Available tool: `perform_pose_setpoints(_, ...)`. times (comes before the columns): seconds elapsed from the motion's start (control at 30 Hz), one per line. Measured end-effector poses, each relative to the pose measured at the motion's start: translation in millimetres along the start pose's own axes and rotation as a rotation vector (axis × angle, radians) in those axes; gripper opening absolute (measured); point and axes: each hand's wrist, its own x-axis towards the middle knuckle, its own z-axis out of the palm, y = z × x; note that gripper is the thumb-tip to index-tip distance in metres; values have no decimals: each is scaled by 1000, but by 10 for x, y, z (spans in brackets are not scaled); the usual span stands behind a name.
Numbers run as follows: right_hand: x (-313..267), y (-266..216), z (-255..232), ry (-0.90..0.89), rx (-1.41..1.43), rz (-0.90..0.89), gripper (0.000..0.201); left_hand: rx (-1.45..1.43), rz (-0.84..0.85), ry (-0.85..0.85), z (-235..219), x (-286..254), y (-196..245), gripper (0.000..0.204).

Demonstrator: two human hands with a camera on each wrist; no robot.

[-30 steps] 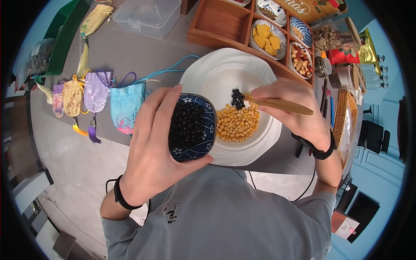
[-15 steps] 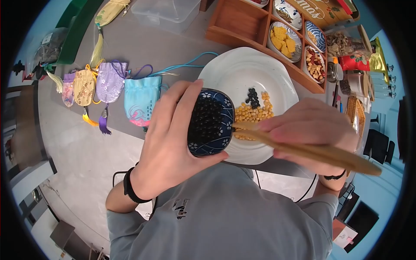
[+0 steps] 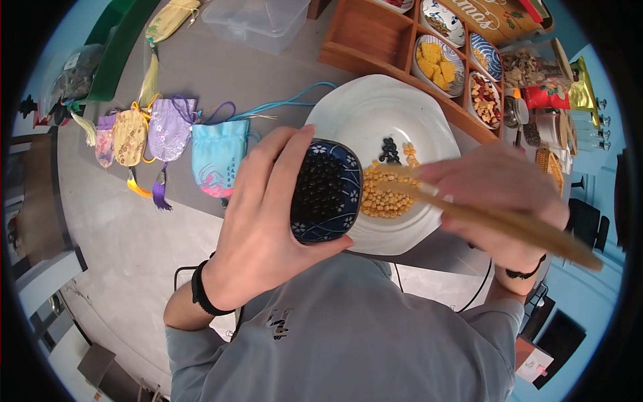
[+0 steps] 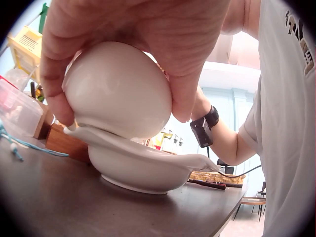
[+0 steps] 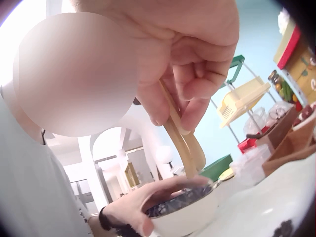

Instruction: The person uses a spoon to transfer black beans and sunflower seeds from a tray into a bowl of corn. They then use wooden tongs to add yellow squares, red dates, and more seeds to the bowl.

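Observation:
My left hand (image 3: 258, 201) grips a small bowl with a blue floral inside (image 3: 350, 179) and a white outside, full of black beans (image 3: 320, 184) and tilted over the near left of a white dish (image 3: 328, 110). In my right hand (image 3: 502, 197) are wooden tongs (image 3: 516, 231), pinched between thumb and fingers. Their blurred tips lie over the yellow kernels (image 3: 388, 203) in this view, just right of the bowl. A small cluster of black beans (image 3: 389, 151) sits beyond the kernels. In the left wrist view the bowl's white underside (image 4: 116, 89) overlaps the dish (image 4: 143, 173).
A divided wooden tray (image 3: 365, 65) holds small dishes of food behind the white dish. Drawstring pouches, including a light blue pouch (image 3: 216, 154), lie to the left. A clear plastic container (image 3: 254, 27) stands farther back, with jars and bags at the right.
The tongs left the black cluster in the dish, came to the bowl's right rim, and are now slightly right of it. The head view shifted; the left hand still holds the bowl.

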Motion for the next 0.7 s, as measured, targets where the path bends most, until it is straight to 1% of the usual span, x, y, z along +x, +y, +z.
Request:
perform_pose_setpoints(0.03, -23, -19, -79, 32, -33, 50, 21, 2, -9, -4, 0, 3, 5, 120)
perform_pose_setpoints(0.1, -63, -18, -192, 102, -128, 245, 16, 8, -27, -13, -6, 0, 8, 120)
perform_pose_setpoints(0.13, -116, 12, -180, 176, -132, 362, 15, 7, -28, -17, -5, -2, 2, 120)
perform_pose_setpoints(0.23, -233, 269, -169, 121, -177, 351, 18, -3, -29, -23, 1, -1, -5, 119)
perform_pose_setpoints(0.3, -334, 341, -64, 88, -112, 425, 19, -19, -26, -24, -1, -1, -1, 116)
perform_pose_setpoints(0.33, -362, 354, -31, 71, -79, 462, 20, -22, -18, -20, 3, -1, -6, 116)
perform_pose_setpoints(0.37, -368, 345, -17, 15, -93, 485, 22, -26, -10, -17, 6, -2, -11, 116)
perform_pose_setpoints(0.47, -373, 331, 34, -44, -74, 527, 24, -24, 8, -12, 6, -6, -24, 116)
perform_pose_setpoints(0.5, -376, 327, 50, -45, -48, 554, 24, -22, 13, -10, 7, -5, -26, 116)
perform_pose_setpoints(0.6, -378, 341, 102, -38, -4, 546, 25, -22, 14, -7, 11, -4, -25, 116)
perform_pose_setpoints(0.7, -393, 333, 125, -47, 35, 590, 22, -30, 9, -9, 15, -10, -33, 117)
